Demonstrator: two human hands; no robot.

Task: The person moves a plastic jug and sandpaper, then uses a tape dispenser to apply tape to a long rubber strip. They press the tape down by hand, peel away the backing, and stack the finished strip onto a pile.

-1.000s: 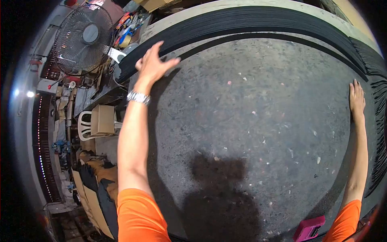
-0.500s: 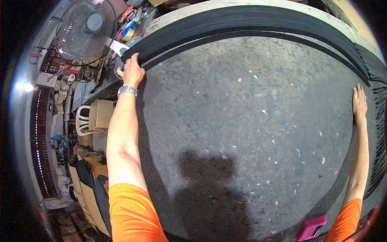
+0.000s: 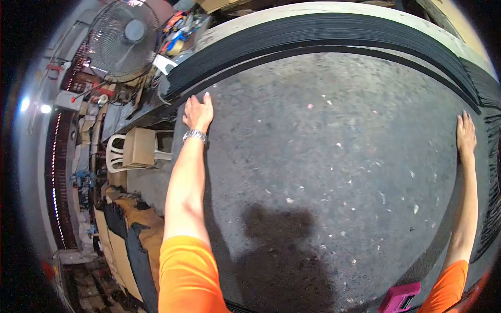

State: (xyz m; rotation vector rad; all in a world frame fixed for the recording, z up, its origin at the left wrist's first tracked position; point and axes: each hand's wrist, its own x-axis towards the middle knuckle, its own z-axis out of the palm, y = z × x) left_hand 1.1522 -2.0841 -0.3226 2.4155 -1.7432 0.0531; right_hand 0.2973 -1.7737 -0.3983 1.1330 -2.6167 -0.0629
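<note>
A thick stack of long black strips (image 3: 313, 27) runs along the far side of the dark, speckled table (image 3: 323, 146). Just on the near side of it lies a separate black strip (image 3: 313, 50), with a narrow gap between. My left hand (image 3: 198, 113), with a metal watch on the wrist, is at the table's left edge, right by the left end of that strip; its fingers are apart. Flat on the table's right side rests my right hand (image 3: 466, 136), fingers stretched out, just below the right end of the strips.
A pink tool or case (image 3: 400, 298) lies at the near right edge. Black strand-like lengths (image 3: 490, 172) hang or lie beyond my right hand. To the left are a fan (image 3: 125, 39), a white chair (image 3: 116, 151) with a cardboard box (image 3: 140, 147), and dark scraps (image 3: 135, 250).
My left hand has come back toward me and to the right, away from the left end of the strip stack. The right hand stays nearly in place. The view has shifted slightly.
</note>
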